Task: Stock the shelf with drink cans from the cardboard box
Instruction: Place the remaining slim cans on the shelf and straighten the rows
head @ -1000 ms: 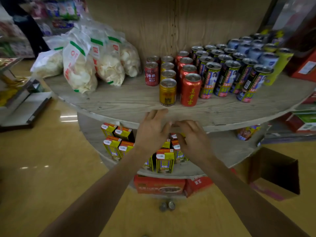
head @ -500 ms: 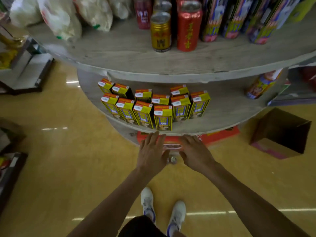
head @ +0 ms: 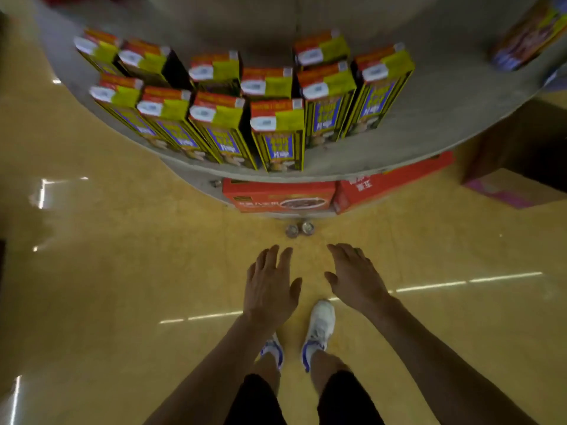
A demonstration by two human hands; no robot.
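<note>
**Down from the shelf (head: 429, 124) come my left hand (head: 270, 286) and right hand (head: 356, 279)**

Half a second ago both hands were up by the shelf's rim. They have sunk toward the floor (head: 122, 271), and my view has tipped down with them, so the upper tier has gone out of sight.

Two drink cans (head: 299, 230) stand upright on the floor, touching each other, with their tops showing. My left hand hovers just short of the cans and a little to their left, fingers straight and slightly spread, holding nothing. My right hand hovers just short of the cans on their right, palm turned inward, fingers loose, also empty. Neither hand touches the cans.

Just beyond the cans sits a red carton (head: 279, 194), with a second red carton (head: 389, 182) beside it, off to the cans' right. Both are tucked under the round shelf. Above and beyond the cans, the shelf carries two rows of yellow juice cartons (head: 276, 130). Far beyond the cans to the right, a printed can (head: 527, 35) shows on that shelf, blurred.

Well to the right of the cans, the cardboard box (head: 515, 167) rests on the floor, its open side dark. On my side of the cans, below my hands, are my white shoes (head: 319, 326).
</note>
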